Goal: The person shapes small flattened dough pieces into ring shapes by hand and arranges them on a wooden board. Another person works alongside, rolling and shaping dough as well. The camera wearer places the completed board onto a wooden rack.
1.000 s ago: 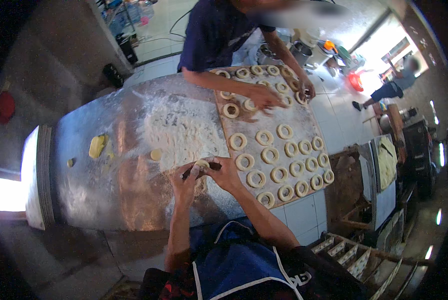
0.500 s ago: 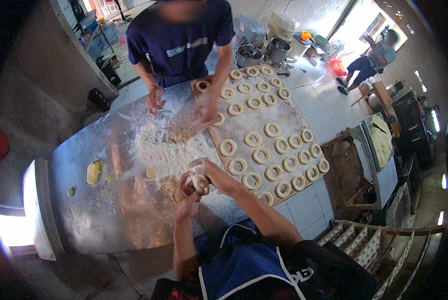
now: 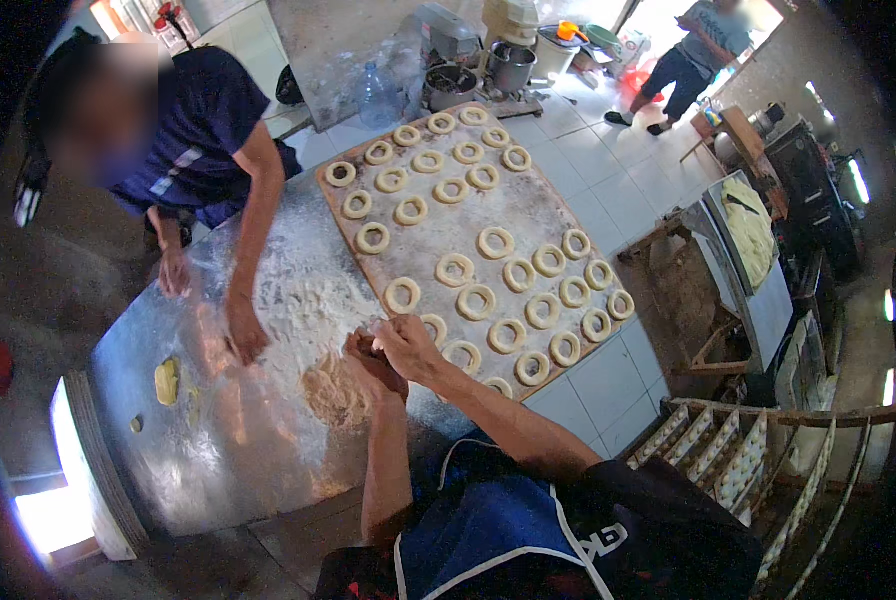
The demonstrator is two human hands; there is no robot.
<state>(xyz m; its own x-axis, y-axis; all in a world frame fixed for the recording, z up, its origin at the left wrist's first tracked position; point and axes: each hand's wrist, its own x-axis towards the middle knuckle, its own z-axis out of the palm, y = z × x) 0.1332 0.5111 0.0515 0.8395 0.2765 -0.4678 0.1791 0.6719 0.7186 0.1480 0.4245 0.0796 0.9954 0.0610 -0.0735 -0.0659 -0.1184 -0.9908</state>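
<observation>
My left hand (image 3: 376, 374) is cupped, fingers curled, above the floured metal table. Against it my right hand (image 3: 408, 346) presses with bent fingers. Between them is a piece of pale dough, mostly hidden by my fingers; only a little shows. Below my hands lies a beige, crumbly patch of flour (image 3: 334, 396), with whiter flour (image 3: 313, 305) spread beyond. Just right of my hands, a wooden board (image 3: 448, 222) carries rows of dough rings; one ring (image 3: 402, 295) lies close to my right hand.
Across the table, a co-worker leans in, one hand (image 3: 247, 338) low over the tabletop. A yellow lump (image 3: 168, 382) and a small dough bit (image 3: 136, 424) lie left. Another person (image 3: 703, 50) stands far right. A rack (image 3: 728, 455) stands at right; pots (image 3: 450, 85) sit behind.
My view has shifted. The co-worker has moved left, drawing an arm back from the board. The dough in my hands is now more covered. A small dough disc on the table no longer shows.
</observation>
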